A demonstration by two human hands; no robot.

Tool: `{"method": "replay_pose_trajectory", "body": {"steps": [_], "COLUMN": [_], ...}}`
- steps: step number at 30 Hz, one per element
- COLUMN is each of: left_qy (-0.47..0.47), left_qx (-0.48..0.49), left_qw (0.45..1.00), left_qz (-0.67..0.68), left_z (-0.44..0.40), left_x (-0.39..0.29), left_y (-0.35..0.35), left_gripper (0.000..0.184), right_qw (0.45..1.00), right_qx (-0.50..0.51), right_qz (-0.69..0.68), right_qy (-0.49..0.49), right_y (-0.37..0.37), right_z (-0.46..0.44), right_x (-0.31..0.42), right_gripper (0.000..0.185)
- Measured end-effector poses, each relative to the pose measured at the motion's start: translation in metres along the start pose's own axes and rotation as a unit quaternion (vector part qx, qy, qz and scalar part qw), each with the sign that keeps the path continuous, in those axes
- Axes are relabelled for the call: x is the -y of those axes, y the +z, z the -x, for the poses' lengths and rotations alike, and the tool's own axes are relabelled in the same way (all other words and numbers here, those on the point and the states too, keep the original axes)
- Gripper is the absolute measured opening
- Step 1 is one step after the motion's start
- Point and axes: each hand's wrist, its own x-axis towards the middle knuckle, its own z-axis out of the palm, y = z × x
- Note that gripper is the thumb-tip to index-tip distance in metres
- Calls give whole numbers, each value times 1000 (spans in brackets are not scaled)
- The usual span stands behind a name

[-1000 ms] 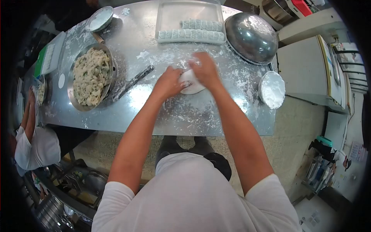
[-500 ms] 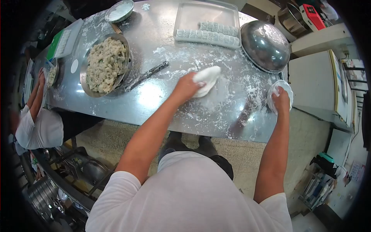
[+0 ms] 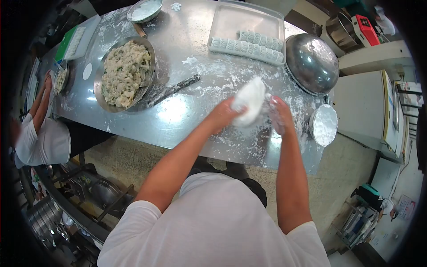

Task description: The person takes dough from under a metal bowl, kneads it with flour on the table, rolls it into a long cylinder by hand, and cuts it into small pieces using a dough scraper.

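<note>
At the lower center of the frame, a person in a white shirt [image 3: 218,218] works at a floured metal table [image 3: 138,130]. The left hand [image 3: 226,114] is closed on the lower-left edge of a flat piece of white dough [image 3: 250,103], which sits at center between the hands. The right hand [image 3: 279,115], powdered and blurred, is just beside the dough's right edge; how far its fingers are open, and whether they touch the dough, cannot be told. Right of it stands a bowl of white powder [image 3: 325,126]; left of center lies a floured rod [image 3: 175,90], near a wide pan of filling [image 3: 98,84]. Beyond, at upper right, are an upturned metal bowl [image 3: 312,62] and a tray [image 3: 244,18] of pleated dumplings [image 3: 248,48].
</note>
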Motion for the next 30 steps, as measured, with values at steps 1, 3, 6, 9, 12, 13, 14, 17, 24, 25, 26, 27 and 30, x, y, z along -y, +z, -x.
{"method": "replay_pose_trajectory", "body": {"steps": [1, 3, 6, 9, 12, 13, 14, 17, 24, 25, 26, 27, 30], "left_qy": [25, 54, 87, 88, 57, 35, 27, 71, 24, 101, 89, 86, 6], "left_qx": [27, -11, -42, -34, 0, 24, 29, -70, -6, 17, 31, 31, -71], "left_qw": [947, 920, 888, 902, 925, 935, 934, 907, 917, 928, 942, 942, 946], "left_qz": [-318, -387, -449, -421, -375, -352, -355, -408, -398, -359, -321, -322, -315], "left_z": [-4, -4, -5, 0, 17, 17, 12, -3, -2, 5, 20, 16, 19], "left_x": [7, 18, 18, 23, 22, 16, 11, 1, 38, 61, 35, 27, 26], "left_y": [3, 13, 23, 19, -8, -18, -26, -17, 0, -1, -4, -11, -20], "left_gripper": [43, 42, 41, 44, 52, 56, 56, 60, 53, 49, 50, 50, 62], "right_qw": [1000, 952, 986, 944, 672, 668, 666, 657, 822, 768, 687, 689, 615], "right_qx": [4, -61, 26, -103, -157, -155, -155, -137, -81, -97, -93, -92, -108], "right_qz": [2, -262, -163, 313, 639, 653, 667, 663, 537, 597, 650, 649, 675], "right_qy": [3, 144, 9, 4, -340, -321, -296, -333, -170, -212, -311, -309, -393], "right_y": [21, 48, 50, 79, 95, 103, 114, 121, 121, 110, 103, 104, 111], "right_z": [-4, -10, 16, 35, 6, -15, -31, -55, 15, 22, 22, 8, -35], "right_x": [4, 12, 10, 4, -54, -49, -38, -6, 1, -28, -46, -46, -35], "right_gripper": [27, 23, 17, 17, 32, 32, 32, 29, 25, 24, 17, 17, 21]}}
